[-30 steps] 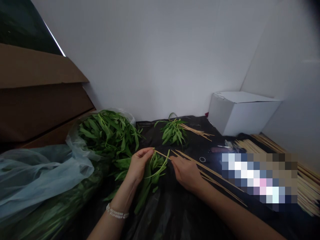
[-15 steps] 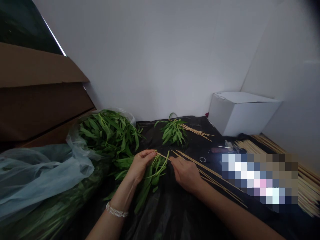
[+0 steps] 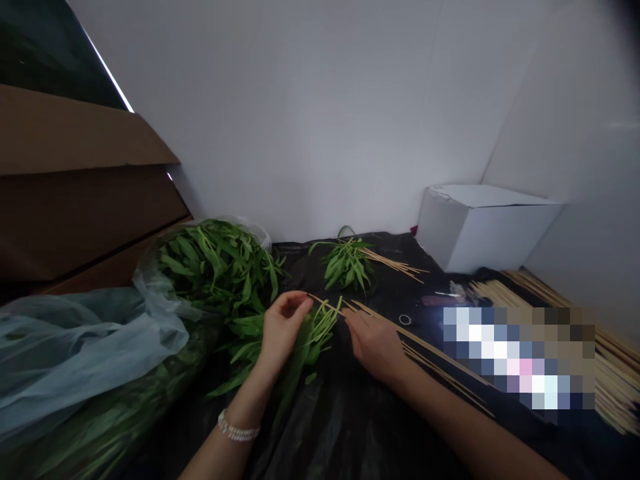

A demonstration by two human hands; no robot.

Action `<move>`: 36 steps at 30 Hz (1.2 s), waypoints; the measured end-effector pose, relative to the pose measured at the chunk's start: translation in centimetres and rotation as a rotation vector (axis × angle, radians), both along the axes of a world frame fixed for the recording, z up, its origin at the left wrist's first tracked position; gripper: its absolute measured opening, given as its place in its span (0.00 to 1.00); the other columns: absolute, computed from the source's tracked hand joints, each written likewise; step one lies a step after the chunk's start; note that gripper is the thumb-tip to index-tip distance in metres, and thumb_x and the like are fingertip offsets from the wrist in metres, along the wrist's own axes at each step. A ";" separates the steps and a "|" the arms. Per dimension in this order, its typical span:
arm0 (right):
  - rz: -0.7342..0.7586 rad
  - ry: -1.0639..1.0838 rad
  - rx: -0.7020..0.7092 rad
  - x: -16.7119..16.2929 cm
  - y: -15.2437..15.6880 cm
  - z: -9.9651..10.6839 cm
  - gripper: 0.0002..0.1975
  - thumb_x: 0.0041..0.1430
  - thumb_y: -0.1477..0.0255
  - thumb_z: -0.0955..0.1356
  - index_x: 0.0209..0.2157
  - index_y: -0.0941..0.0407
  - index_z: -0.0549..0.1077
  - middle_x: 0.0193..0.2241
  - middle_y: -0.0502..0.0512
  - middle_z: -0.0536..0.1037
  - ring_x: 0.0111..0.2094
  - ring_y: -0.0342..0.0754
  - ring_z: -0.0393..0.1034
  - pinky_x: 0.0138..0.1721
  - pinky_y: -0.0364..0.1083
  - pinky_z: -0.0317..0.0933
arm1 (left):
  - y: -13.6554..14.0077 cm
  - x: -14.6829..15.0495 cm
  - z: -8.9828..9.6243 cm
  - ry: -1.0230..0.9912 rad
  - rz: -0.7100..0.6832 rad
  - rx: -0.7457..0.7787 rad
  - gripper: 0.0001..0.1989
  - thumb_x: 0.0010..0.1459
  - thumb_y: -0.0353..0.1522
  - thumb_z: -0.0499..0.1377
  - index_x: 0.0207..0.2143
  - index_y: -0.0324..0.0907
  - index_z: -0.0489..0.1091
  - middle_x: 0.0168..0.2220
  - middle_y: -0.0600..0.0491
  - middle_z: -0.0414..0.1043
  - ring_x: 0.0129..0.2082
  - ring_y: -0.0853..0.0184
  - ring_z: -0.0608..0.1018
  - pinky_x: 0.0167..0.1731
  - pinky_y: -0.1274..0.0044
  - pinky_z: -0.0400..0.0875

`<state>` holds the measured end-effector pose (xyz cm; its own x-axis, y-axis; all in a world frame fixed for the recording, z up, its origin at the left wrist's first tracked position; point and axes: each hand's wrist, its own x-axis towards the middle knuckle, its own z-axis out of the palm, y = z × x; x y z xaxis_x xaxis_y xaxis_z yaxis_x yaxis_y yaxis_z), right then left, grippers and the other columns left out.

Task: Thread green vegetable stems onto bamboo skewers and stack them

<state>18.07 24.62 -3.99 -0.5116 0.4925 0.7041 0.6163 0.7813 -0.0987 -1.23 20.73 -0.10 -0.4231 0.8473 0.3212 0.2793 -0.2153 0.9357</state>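
My right hand (image 3: 375, 343) grips a thin bamboo skewer (image 3: 327, 306) that runs left across the gap between my hands. Several pale green stems (image 3: 327, 323) are on or across this skewer, their leaves (image 3: 305, 363) hanging below it. My left hand (image 3: 283, 330) pinches at the skewer's far end with thumb and forefinger; its other fingers are curled. Loose leafy greens (image 3: 245, 340) lie behind and left of that hand. Beside my right hand, several more skewers (image 3: 435, 357) rest on the black plastic sheet (image 3: 365, 427).
Clear bags of greens (image 3: 215, 260) stand at left, below a cardboard box (image 3: 85, 200). Toward the wall lies a bunch of skewered leaves (image 3: 347, 263). At right are a white box (image 3: 495, 223), a small ring (image 3: 405, 320), a pile of sticks (image 3: 617, 393) and a blurred-out patch.
My left hand has shifted slightly left and up. The stems between my hands now stand clear of its fingers, clustered midway on the skewer. My right hand has barely moved.
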 end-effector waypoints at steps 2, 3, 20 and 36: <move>-0.015 0.014 -0.017 0.1 0.2 0.1 0.15 0.65 0.77 0.59 0.47 0.62 0.73 0.32 0.58 0.79 0.33 0.48 0.74 0.36 0.45 0.64 | -0.4 0.1 0.3 0.329 0.136 0.159 0.08 0.51 0.37 0.65 0.30 0.42 0.75 0.29 0.53 0.72 0.33 0.65 0.73 0.37 0.73 0.66; -0.016 0.012 -0.029 0.1 0.2 0.1 0.15 0.65 0.77 0.59 0.47 0.61 0.73 0.32 0.58 0.79 0.33 0.48 0.74 0.36 0.45 0.64 | -0.6 0.3 0.4 0.488 0.146 0.209 0.06 0.52 0.36 0.65 0.28 0.43 0.75 0.28 0.53 0.70 0.33 0.65 0.72 0.38 0.73 0.66; -0.012 -0.080 -0.193 -0.2 0.0 -0.4 0.15 0.64 0.76 0.59 0.48 0.59 0.71 0.36 0.58 0.79 0.37 0.49 0.75 0.37 0.44 0.65 | -0.9 1.9 -2.1 1.100 0.009 0.008 0.09 0.60 0.34 0.58 0.41 0.47 0.76 0.31 0.49 0.76 0.33 0.60 0.73 0.34 0.71 0.61; 0.013 0.021 -0.096 0.1 0.2 0.0 0.15 0.66 0.75 0.58 0.47 0.59 0.73 0.37 0.60 0.80 0.37 0.48 0.75 0.42 0.44 0.66 | 0.3 -2.0 0.6 -0.295 -0.087 -0.070 0.22 0.48 0.40 0.67 0.45 0.42 0.76 0.28 0.53 0.77 0.28 0.69 0.74 0.32 0.79 0.66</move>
